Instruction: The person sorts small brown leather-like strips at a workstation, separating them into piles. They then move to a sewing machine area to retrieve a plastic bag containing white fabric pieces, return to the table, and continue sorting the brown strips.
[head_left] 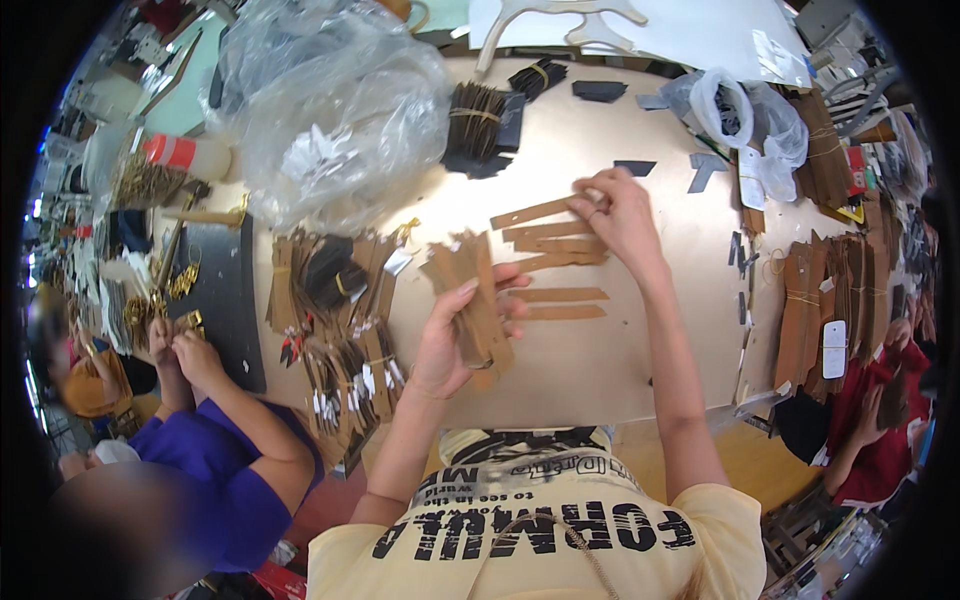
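Note:
My left hand [441,345] is closed around a bundle of brown leather-like strips [472,285], which stand upright with uneven ends. Farther right, my right hand [622,218] pinches the right end of a single brown strip [532,212], at the far end of a row on the table. Several similar strips [552,246] lie below it, roughly parallel and pointing left to right. Two of them, nearest me, lie just right of my left fingers [512,290], whose tips wrap the bundle's edge. The bundle hides part of my left palm.
Clear plastic bags [330,120] cover the far left. Tied strip bundles [325,280] lie left of my left hand, dark bundles [476,115] beyond it. More brown bundles [810,310] are at the right edge. A co-worker in purple [225,450] sits left; another in red [880,430] sits right.

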